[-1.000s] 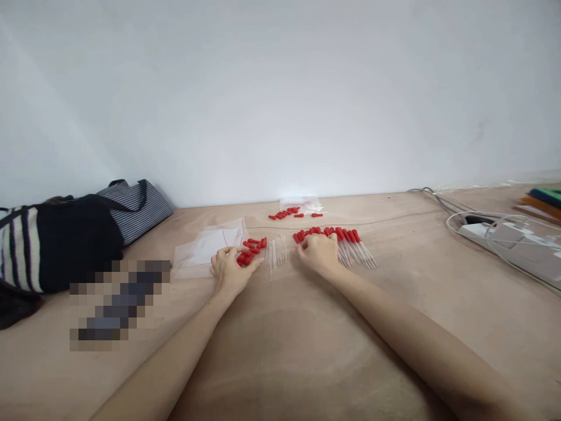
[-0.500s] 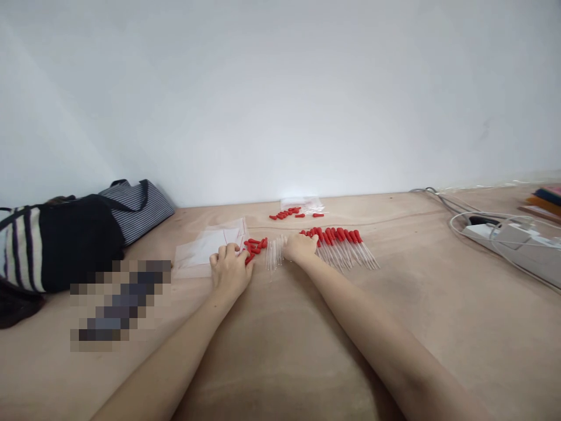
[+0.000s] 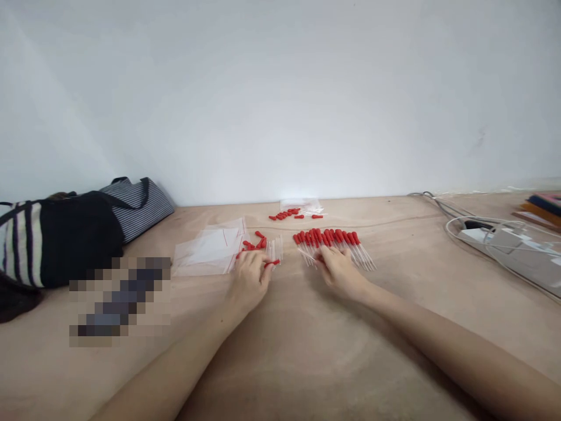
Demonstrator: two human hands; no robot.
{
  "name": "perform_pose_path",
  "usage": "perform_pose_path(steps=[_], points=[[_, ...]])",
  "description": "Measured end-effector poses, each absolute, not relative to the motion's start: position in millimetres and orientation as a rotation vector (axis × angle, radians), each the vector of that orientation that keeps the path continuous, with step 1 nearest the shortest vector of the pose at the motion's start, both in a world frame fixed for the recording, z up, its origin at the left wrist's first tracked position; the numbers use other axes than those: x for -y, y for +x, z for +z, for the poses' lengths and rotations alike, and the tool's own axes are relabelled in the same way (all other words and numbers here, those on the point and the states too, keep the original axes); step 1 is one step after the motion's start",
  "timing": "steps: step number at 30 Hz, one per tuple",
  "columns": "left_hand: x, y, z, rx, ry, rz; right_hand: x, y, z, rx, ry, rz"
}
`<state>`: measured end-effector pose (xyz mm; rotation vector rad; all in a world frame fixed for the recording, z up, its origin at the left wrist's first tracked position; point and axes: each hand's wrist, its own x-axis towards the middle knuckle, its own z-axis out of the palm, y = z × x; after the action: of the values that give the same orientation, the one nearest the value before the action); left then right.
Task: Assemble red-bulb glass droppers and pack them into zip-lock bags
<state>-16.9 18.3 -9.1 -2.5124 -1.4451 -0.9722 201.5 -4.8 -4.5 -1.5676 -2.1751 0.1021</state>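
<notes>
Between the fingertips of my left hand (image 3: 252, 273) is a small red rubber dropper bulb (image 3: 272, 263), its tip toward the right. My right hand (image 3: 339, 269) pinches a thin clear dropper tube (image 3: 306, 254) that points up and left. Loose red bulbs (image 3: 254, 242) lie just beyond my left fingers. Beside them, a bunch of bare clear tubes (image 3: 274, 248) lies between the hands, partly behind my left fingers. A row of droppers with red bulbs fitted on clear tubes (image 3: 326, 237) spreads behind my right hand, which hides some of their stems.
Flat plastic bags (image 3: 208, 251) lie left of the loose bulbs. Farther back are more red bulbs (image 3: 284, 214) and a small bag with tubes (image 3: 307, 206). Dark and striped bags (image 3: 83, 234) stand left; a power strip with cables (image 3: 508, 248) lies right.
My right hand has moved from the bare tubes to the right and nearer, now with a tube. My left hand has drawn right, away from the pile, with a bulb.
</notes>
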Motion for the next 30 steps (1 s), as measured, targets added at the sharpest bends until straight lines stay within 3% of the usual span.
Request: perform_pose_path(steps=[8, 20, 30], points=[[8, 10, -25, 1.343, -3.051, -1.049, 34, 231, -27, 2.21, -1.233, -0.019], [5, 10, -21, 1.509, -3.112, -1.087, 37, 212, -29, 2.092, -1.269, 0.213], [8, 12, -19, 1.536, -3.134, -1.119, 39, 208, -26, 2.141, -1.234, 0.193]])
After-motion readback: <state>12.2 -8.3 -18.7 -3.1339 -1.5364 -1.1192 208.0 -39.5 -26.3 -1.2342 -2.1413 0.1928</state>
